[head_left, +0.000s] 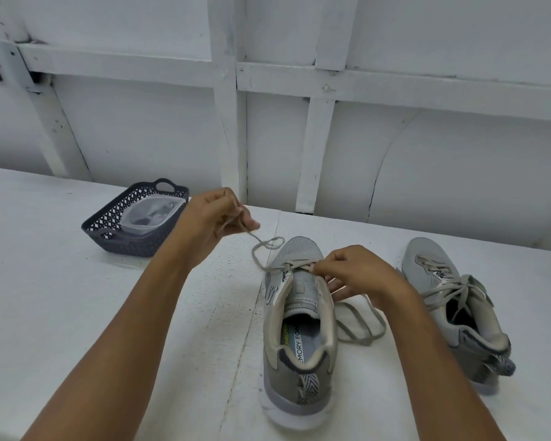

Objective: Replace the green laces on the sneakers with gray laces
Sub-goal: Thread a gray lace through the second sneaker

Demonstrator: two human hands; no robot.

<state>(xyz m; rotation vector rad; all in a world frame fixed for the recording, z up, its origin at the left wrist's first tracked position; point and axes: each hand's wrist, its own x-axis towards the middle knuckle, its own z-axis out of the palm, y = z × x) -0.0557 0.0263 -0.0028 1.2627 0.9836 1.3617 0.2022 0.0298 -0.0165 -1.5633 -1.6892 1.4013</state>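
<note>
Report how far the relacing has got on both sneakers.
Done, it seems: the sneaker on the right carries a gray lace crossed up its eyelets; no green lace shows. In hand: the middle sneaker has a second gray lace through the lowest eyelets only; the left hand holds one end up, the right hand pinches it at the eyelets. Left: threading the upper eyelets and tying.

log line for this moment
left hand: pinches gray lace | right hand: pinches lace at near sneaker eyelets | other sneaker: laced gray | basket: back-left
</note>
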